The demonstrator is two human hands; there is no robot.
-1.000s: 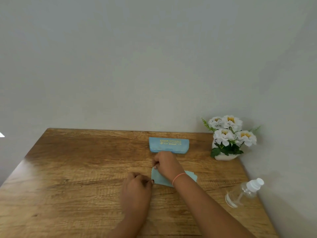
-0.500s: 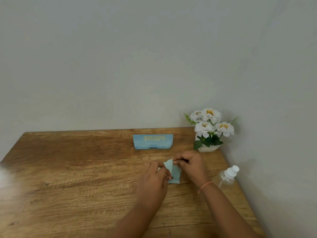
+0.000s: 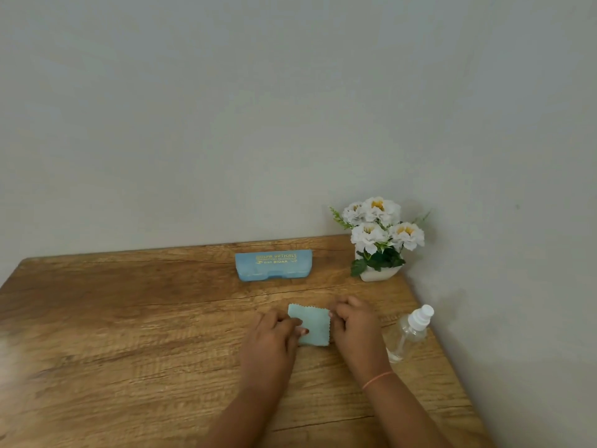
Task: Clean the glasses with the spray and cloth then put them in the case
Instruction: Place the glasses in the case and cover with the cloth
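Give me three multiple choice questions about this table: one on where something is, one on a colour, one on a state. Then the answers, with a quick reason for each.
1. Where is the spray bottle?
A) on the floor
B) at the far left corner of the table
C) near the table's right edge, right of the right hand

2. What colour is the glasses case?
A) blue
B) red
C) black

3. The glasses case is:
A) open, with its lid up
B) closed
C) lifted off the table

Answers:
1 C: the bottle lies just beyond the right hand, by the wall.
2 A: the case is light blue with gold lettering.
3 B: its lid is down and it sits on the table behind the cloth.
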